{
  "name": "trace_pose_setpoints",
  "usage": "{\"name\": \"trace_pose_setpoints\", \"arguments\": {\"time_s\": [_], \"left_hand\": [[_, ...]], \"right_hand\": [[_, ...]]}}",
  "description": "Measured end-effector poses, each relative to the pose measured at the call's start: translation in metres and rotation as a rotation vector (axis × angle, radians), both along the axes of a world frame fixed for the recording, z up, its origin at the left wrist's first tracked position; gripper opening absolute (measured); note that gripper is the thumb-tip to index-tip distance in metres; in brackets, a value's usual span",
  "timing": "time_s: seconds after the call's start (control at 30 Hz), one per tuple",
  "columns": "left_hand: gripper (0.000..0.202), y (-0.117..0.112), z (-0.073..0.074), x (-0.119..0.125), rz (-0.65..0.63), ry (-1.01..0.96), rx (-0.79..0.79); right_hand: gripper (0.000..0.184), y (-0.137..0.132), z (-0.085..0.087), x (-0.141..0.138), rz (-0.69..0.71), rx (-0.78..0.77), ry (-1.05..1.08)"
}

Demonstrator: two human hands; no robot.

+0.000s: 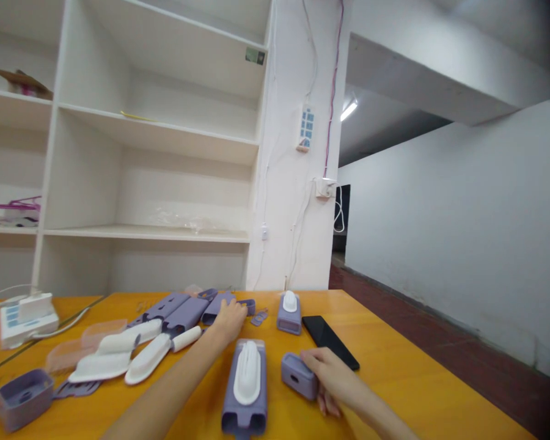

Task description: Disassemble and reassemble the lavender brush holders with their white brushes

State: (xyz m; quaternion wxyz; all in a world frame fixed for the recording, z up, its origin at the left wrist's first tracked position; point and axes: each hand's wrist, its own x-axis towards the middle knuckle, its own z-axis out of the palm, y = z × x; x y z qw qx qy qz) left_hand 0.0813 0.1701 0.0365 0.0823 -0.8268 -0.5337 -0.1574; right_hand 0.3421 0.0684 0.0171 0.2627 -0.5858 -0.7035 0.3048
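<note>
On the bench (394,379) we see, in front, a purple housing (230,403) bearing a white piece (247,376), near end uncapped; beside it the right grip (329,374) grasps a purple cap (297,376). Beyond, the left grip (231,319) touches purple shells (186,315) — grasp indeterminable. We judge two units partly joined, the shells unassembled.

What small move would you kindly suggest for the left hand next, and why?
Perhaps the left hand could draw the purple case beside it a little closer: it reaches close by that case, toward the back of the table, while the right hand holds a purple cap.
</note>
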Motion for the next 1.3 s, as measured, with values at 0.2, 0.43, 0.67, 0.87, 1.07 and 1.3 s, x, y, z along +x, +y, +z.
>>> {"name": "trace_pose_setpoints", "arguments": {"time_s": [0.2, 0.43, 0.67, 0.87, 1.07, 1.3], "left_hand": [[0.032, -0.023, 0.024, -0.02, -0.1, -0.443, -0.018], [0.042, -0.14, 0.021, -0.068, -0.154, -1.018, -0.246], [0.07, -0.221, -0.001, -0.079, -0.044, -1.875, -0.665], [0.053, -0.222, -0.005, -0.059, -0.222, -1.918, -0.658], [0.057, -0.224, -0.026, -0.058, -0.347, -1.669, -0.646], [0.062, -0.239, -0.029, -0.061, -0.306, -1.307, -0.743]], "right_hand": [[0.052, -0.029, 0.021, -0.006, -0.047, 0.364, -0.202], [0.025, -0.051, 0.012, -0.015, 0.179, 0.276, -0.208], [0.04, -0.055, 0.039, -0.038, 0.4, 0.02, 0.647], [0.048, -0.075, 0.055, -0.084, 0.56, -0.144, 0.87], [0.041, -0.078, 0.039, -0.079, 0.579, -0.064, 0.924], [0.048, -0.085, 0.048, -0.068, 0.399, -0.146, 1.104]]}}
